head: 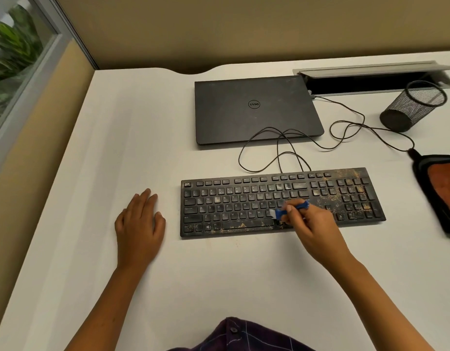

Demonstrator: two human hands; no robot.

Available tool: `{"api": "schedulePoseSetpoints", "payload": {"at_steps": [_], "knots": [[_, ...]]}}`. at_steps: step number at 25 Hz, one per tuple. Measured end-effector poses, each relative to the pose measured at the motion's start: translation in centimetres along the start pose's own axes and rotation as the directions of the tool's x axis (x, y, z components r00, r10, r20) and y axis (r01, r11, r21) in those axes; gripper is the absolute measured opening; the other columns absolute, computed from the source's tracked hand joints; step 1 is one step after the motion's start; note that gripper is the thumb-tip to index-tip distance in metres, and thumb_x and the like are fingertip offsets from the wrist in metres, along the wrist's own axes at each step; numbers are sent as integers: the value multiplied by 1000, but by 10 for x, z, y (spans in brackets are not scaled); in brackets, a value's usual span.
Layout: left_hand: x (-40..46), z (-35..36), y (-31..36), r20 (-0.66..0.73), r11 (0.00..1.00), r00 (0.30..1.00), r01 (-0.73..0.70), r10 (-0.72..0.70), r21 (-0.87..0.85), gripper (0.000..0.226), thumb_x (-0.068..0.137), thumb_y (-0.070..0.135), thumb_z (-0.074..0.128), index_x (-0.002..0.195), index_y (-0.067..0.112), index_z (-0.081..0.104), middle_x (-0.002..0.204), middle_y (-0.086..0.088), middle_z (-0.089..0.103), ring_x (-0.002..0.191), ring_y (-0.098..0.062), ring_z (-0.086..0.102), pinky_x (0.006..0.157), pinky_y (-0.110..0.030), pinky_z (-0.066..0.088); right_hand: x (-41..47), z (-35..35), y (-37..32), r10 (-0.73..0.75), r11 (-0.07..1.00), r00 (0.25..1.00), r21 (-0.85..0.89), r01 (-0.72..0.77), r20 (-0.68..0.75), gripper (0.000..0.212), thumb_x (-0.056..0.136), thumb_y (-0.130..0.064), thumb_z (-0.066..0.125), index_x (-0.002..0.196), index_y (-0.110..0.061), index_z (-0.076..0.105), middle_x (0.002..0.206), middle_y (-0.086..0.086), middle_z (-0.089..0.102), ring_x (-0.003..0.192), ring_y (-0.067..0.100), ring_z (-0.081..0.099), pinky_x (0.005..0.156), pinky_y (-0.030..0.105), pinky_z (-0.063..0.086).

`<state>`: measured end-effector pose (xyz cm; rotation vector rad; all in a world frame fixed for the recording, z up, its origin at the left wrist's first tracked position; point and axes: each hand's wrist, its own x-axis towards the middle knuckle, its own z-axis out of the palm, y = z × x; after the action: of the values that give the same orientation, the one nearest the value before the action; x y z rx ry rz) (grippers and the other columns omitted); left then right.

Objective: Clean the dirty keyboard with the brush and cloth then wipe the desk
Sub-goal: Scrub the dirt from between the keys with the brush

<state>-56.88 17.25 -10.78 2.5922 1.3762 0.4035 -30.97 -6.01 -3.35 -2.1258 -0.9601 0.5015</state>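
Right hand pinches the brush mid-keyboard; grit remains right of it, cloth unused, left hand spread flat.

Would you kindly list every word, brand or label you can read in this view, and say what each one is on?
"DELL": round logo on the lid of the closed laptop, upside down from this view.
"Q W E R T Y", "A S D F G H J K L", "Z X C V B N M": letter keys on the keyboard.
"Caps Lock" key: faint, only just legible.
Other key legends: too small or blurred to read.
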Motion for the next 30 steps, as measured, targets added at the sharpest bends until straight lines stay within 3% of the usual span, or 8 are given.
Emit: {"api": "schedulePoseSetpoints", "payload": {"at_steps": [5, 8, 10, 14, 19, 23, 27, 30], "knots": [[0, -1, 1, -1, 1000, 1000, 0, 0, 3, 51, 91, 31, 33, 131, 12, 57, 147, -6, 48, 138, -26, 40, 103, -50, 33, 6, -8, 3, -48, 996, 982, -84, 32, -184, 22, 98, -20, 45, 84, -12, 61, 65, 3, 62, 57, 15, 56, 49, 33, 42], [0, -1, 1, 1, 1000, 1000, -4, 4, 3, 52, 91, 31, 32, 131, 12, 57, 147, -6, 48, 138, -27, 40, 103, -50, 33, 6, -5, 0, -132, 978, 988, -174, 117, -76, 29, 95, -30, 39, 87, -13, 61, 64, -6, 56, 56, 6, 50, 48, 25, 36], [0, -1, 1, 3, 1000, 1000, -3, 3, 1, 52, 91, 32, 32, 131, 12, 57, 147, -5, 48, 138, -27, 40, 103, -50, 34, 6, -5, 2, -80, 973, 996, -215, 84, 24, 35, 96, -31, 37, 83, -10, 61, 64, -2, 57, 55, 10, 50, 50, 31, 39], [0, -1, 1, 3, 1000, 1000, -3, 3, 1, 52, 91, 32, 32, 131, 11, 57, 147, -6, 49, 138, -27, 41, 102, -51, 34, 9, -18, 1, -20, 994, 994, -105, 9, -108, 30, 97, -24, 43, 83, -8, 65, 69, 9, 66, 61, 21, 59, 55, 42, 48], [0, -2, 1, 0, 1000, 1000, 2, -2, -4, 52, 90, 32, 32, 131, 12, 58, 146, -5, 49, 138, -27, 41, 103, -51, 34, 7, -14, -2, 61, 985, 994, -169, -45, 90, 32, 99, -26, 40, 85, -10, 64, 74, 8, 67, 67, 21, 61, 64, 43, 51], [0, -2, 2, 4, 1000, 1000, 8, -8, -9, 53, 90, 33, 31, 132, 12, 57, 147, -5, 48, 139, -26, 40, 104, -50, 32, 12, -17, -5, 70, 995, 994, -64, -75, -79, 35, 98, -25, 42, 84, -6, 67, 73, 8, 68, 69, 24, 63, 65, 42, 51], [-1, -2, 2, 5, 1000, 1000, 4, -4, -14, 53, 91, 33, 31, 132, 12, 57, 147, -5, 48, 138, -26, 40, 104, -50, 32, 9, -12, -8, 102, 989, 990, -119, -91, 94, 32, 98, -25, 42, 87, -7, 66, 74, 7, 67, 69, 24, 62, 67, 43, 51], [-1, -2, 1, 6, 1000, 1000, 5, -4, -15, 53, 91, 33, 32, 132, 12, 57, 147, -5, 48, 139, -26, 40, 104, -50, 32, 12, -23, -9, 131, 989, 991, -63, -131, 5, 34, 98, -25, 43, 83, -5, 66, 72, 3, 67, 67, 21, 62, 65, 42, 51]]}}
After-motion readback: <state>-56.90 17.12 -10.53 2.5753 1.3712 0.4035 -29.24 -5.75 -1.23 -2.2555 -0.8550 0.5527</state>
